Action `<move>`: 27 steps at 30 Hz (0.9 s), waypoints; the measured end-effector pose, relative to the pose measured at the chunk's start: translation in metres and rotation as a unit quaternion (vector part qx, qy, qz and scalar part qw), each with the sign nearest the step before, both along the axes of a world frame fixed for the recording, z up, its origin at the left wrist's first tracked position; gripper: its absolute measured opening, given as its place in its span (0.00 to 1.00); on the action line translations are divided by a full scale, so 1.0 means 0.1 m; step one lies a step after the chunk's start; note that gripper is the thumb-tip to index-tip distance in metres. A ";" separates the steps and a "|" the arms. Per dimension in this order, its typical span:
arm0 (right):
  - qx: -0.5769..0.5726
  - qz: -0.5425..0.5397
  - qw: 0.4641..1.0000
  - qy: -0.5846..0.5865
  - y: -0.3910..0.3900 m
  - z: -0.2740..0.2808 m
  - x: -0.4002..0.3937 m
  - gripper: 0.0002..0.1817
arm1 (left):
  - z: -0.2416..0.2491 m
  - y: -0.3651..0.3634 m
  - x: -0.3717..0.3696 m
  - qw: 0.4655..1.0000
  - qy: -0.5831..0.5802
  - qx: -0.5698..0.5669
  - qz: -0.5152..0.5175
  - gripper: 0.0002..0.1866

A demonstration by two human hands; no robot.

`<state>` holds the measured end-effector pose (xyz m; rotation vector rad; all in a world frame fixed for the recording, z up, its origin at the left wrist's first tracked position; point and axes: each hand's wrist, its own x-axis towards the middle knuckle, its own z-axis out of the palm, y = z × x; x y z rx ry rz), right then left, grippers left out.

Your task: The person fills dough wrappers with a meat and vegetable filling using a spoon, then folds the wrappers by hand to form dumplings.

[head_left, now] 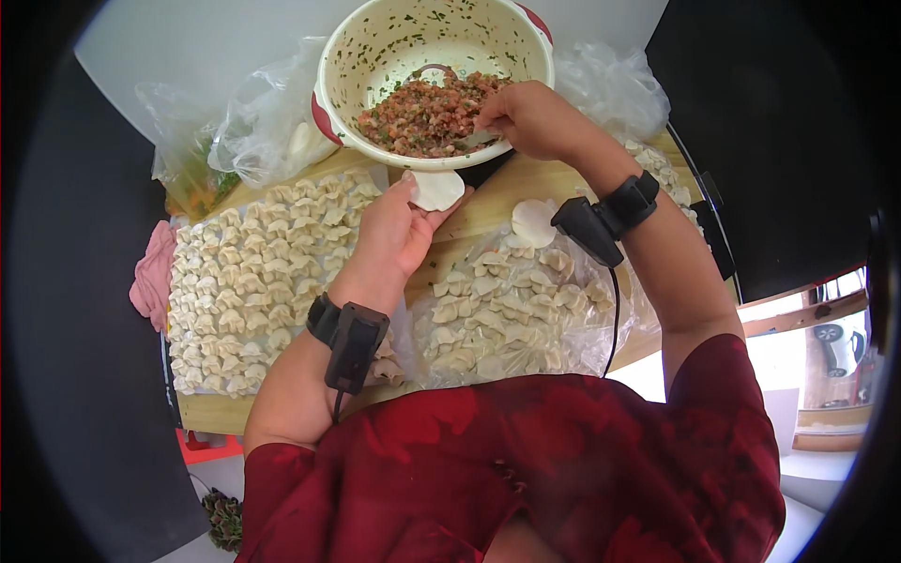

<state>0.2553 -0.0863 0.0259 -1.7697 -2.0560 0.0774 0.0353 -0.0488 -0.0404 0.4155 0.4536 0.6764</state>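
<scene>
Dumpling wrapper (437, 190) lies flat across the fingertips of our left hand (399, 230), which we hold palm up and loosely cupped just under the rim of the bowl (375, 56); held that close, the round of dough sits ready to take filling with little chance of spilling any. Our right hand (530, 117) reaches over the bowl's near edge and is closed around a utensil (474, 139), its tip pushed into the minced filling (427, 113); most of the tool is hidden by the fingers, so we cannot tell whether it is a spoon or a flat spreader. The bowl is tilted toward us, which brings the filling down to the side nearest both hands.

Below and to the left of our left hand, folded dumplings (249, 281) stand in close rows on the wooden board (216, 413). Between our forearms, more folded dumplings (502, 314) rest on a sheet of clear plastic, and a spare wrapper (533, 220) lies just below our right wrist. Both wrists carry a black strapped device with a cable. Crumpled plastic bags (235, 131) sit beyond our left hand, beside the bowl, and a pink cloth (150, 277) lies at the board's far left edge. Nothing blocks the short gap between filling and wrapper.
</scene>
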 end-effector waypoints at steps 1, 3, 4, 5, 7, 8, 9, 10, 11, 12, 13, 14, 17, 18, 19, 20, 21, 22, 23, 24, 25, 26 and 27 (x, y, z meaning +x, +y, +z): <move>0.004 0.001 1.000 -0.006 0.00 -0.01 0.00 0.07 | 0.02 -0.01 0.00 1.000 0.000 0.000 0.001 0.18; -0.007 -0.006 1.000 -0.007 -0.02 0.01 -0.03 0.07 | 0.08 -0.04 0.00 1.000 0.009 0.000 0.020 0.19; -0.018 -0.016 1.000 -0.009 -0.04 0.03 -0.04 0.07 | 0.11 -0.06 -0.01 1.000 0.009 0.000 0.022 0.19; -0.017 -0.014 1.000 -0.010 -0.07 0.03 -0.05 0.07 | 0.14 -0.08 -0.01 0.999 0.017 0.010 0.026 0.19; -0.016 -0.020 0.998 0.066 -0.13 0.04 -0.05 0.08 | 0.19 -0.10 -0.01 0.999 0.024 0.020 0.030 0.19; -0.016 -0.019 0.998 0.065 -0.17 0.04 -0.06 0.08 | 0.22 -0.10 -0.01 0.999 0.035 0.015 0.033 0.19; -0.027 -0.028 0.992 0.118 -0.21 0.04 -0.07 0.08 | 0.24 -0.11 -0.01 0.998 0.046 0.009 0.036 0.19; -0.039 -0.037 0.984 0.170 -0.25 0.03 -0.09 0.08 | 0.24 -0.11 -0.02 0.998 0.045 0.007 0.037 0.19; -0.041 -0.036 0.984 0.169 -0.30 0.01 -0.13 0.08 | 0.25 -0.11 -0.03 0.999 0.039 0.012 0.028 0.19; -0.022 -0.042 0.978 0.204 -0.36 -0.01 -0.19 0.08 | 0.26 -0.11 -0.05 0.999 0.033 0.017 0.019 0.19; -0.003 -0.046 0.970 0.237 -0.42 -0.03 -0.25 0.08 | 0.26 -0.10 -0.06 0.999 0.033 0.016 0.021 0.19; -0.005 -0.045 0.970 0.237 -0.47 -0.08 -0.30 0.08 | 0.26 -0.09 -0.08 0.999 0.030 0.009 0.019 0.19; 0.136 -0.009 0.981 0.137 -0.64 -0.21 -0.49 0.08 | 0.20 -0.07 -0.11 0.999 0.037 0.002 0.029 0.19; 0.136 -0.008 0.981 0.137 -0.68 -0.23 -0.52 0.08 | 0.19 -0.06 -0.12 0.998 0.046 0.006 0.040 0.19; 0.166 -0.004 0.981 0.106 -0.72 -0.27 -0.56 0.09 | 0.18 -0.06 -0.15 0.998 0.047 0.005 0.041 0.19; 0.196 0.000 0.978 0.073 -0.75 -0.29 -0.59 0.10 | 0.17 -0.06 -0.19 0.998 0.057 0.012 0.033 0.19; 0.196 0.001 0.978 0.074 -0.78 -0.30 -0.62 0.10 | 0.17 -0.07 -0.23 0.997 0.066 0.019 0.025 0.18; 0.181 -0.028 0.972 0.150 -0.81 -0.31 -0.64 0.11 | 0.18 -0.07 -0.26 0.997 0.067 0.019 0.025 0.18; 0.165 -0.057 0.959 0.225 -0.84 -0.31 -0.67 0.12 | 0.20 -0.08 -0.30 0.997 0.070 0.037 0.018 0.18; 0.165 -0.058 0.958 0.226 -0.87 -0.30 -0.70 0.12 | 0.21 -0.09 -0.32 0.996 0.073 0.055 0.009 0.18; 0.128 -0.081 0.947 0.284 -0.89 -0.26 -0.75 0.12 | 0.21 -0.08 -0.34 0.996 0.073 0.056 0.008 0.18; 0.093 -0.102 0.930 0.340 -0.90 -0.23 -0.78 0.13 | 0.21 -0.06 -0.34 0.996 0.053 0.073 0.007 0.18; 0.097 -0.103 0.930 0.339 -0.89 -0.22 -0.81 0.13 | 0.22 -0.04 -0.33 0.995 0.033 0.090 0.006 0.17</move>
